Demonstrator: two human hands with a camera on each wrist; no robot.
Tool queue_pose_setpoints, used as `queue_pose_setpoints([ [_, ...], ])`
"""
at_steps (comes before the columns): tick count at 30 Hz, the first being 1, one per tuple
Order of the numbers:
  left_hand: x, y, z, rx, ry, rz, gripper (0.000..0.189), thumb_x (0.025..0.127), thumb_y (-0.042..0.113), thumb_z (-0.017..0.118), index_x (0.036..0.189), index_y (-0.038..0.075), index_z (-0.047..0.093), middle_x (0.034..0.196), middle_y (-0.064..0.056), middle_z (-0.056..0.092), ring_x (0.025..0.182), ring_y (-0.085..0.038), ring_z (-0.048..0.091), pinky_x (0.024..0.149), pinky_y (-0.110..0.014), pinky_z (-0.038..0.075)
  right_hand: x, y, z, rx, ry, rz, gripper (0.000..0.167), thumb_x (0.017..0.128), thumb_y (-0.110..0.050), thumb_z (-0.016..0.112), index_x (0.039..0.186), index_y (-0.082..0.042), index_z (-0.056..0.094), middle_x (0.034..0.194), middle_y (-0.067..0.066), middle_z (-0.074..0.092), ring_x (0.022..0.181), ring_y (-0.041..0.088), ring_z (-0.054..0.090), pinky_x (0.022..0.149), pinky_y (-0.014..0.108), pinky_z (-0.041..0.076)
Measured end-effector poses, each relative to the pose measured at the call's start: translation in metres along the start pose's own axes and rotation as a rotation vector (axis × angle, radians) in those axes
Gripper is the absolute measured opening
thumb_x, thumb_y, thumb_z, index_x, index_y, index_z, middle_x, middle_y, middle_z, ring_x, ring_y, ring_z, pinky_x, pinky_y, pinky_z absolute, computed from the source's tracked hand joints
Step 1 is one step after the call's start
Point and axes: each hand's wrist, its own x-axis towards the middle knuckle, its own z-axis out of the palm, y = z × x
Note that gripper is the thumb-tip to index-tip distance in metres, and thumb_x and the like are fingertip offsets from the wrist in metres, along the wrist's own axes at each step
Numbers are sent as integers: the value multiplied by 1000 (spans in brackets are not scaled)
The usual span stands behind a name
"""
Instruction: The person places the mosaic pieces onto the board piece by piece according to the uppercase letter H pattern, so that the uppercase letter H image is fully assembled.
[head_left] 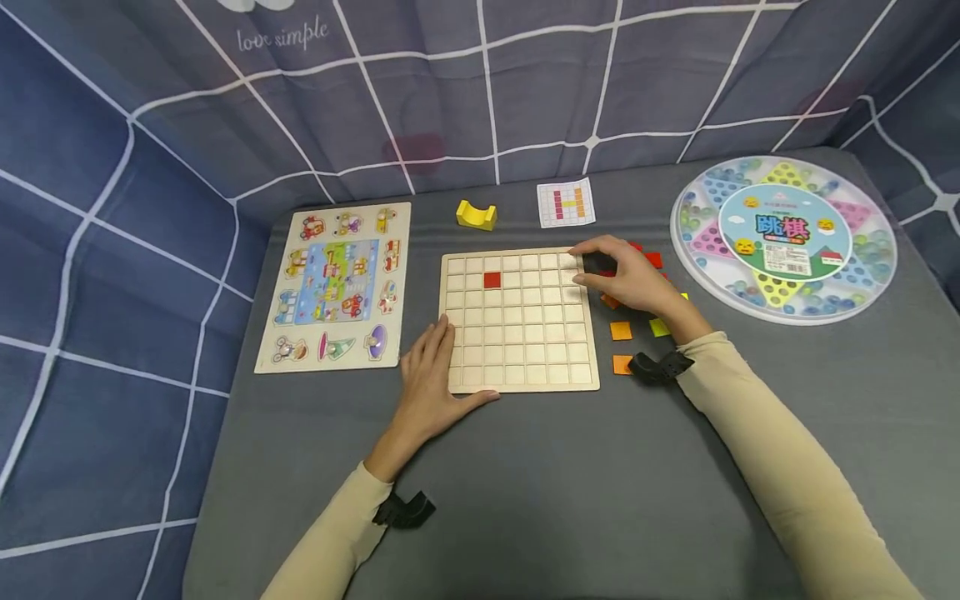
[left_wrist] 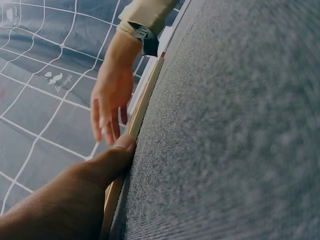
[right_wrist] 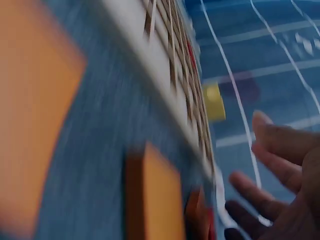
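Note:
A wooden grid board (head_left: 525,337) lies flat in front of me, one red square tile (head_left: 492,280) in a cell near its upper left. My left hand (head_left: 431,387) rests at the board's lower left corner, fingers extended along the left side and thumb at the front edge. Over the board's upper right edge is my right hand (head_left: 628,275), its thumb and fingers apart. The right wrist view shows no tile between those fingers (right_wrist: 280,165). Orange tiles (head_left: 621,331) lie right of the board; red tiles (head_left: 654,260) are partly hidden behind the right hand.
A small printed pattern card (head_left: 566,203) and a yellow curved block (head_left: 476,215) sit behind the board. To the left lies a picture puzzle board (head_left: 270,350). A round board game package (head_left: 783,237) stands at right. A grid-patterned curtain (head_left: 525,83) hangs behind.

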Motion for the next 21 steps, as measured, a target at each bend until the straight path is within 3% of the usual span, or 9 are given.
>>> queue_pose_setpoints([
  [5,0,-1,0,2,-1,13,119,66,59,83,153,0,27,161,-14,24,146,-37,24,104,-58,22,-10,20,-14,-35,-3,-76,41,85,-15,77,123,-7,65,131,12,60,125,29,45,107,51,28],
  [12,-1,-2,1,11,3,34,120,66,58,83,154,-1,26,161,-16,24,145,-39,24,104,-58,23,-17,35,-27,-32,-110,-86,33,92,-11,69,124,-13,66,131,6,58,125,22,49,103,30,35],
  [16,-1,-2,1,18,-1,33,120,66,58,84,154,-1,26,161,-16,24,145,-39,24,104,-58,23,-17,38,-30,-16,-150,-114,32,93,-5,66,124,-9,65,136,10,55,130,27,46,103,20,32],
  [21,0,-4,1,24,-12,32,120,67,58,83,154,-1,25,162,-16,23,145,-39,24,104,-58,22,-14,43,-29,-14,-144,-146,33,92,3,64,123,-7,66,135,13,54,130,31,46,101,18,33],
])
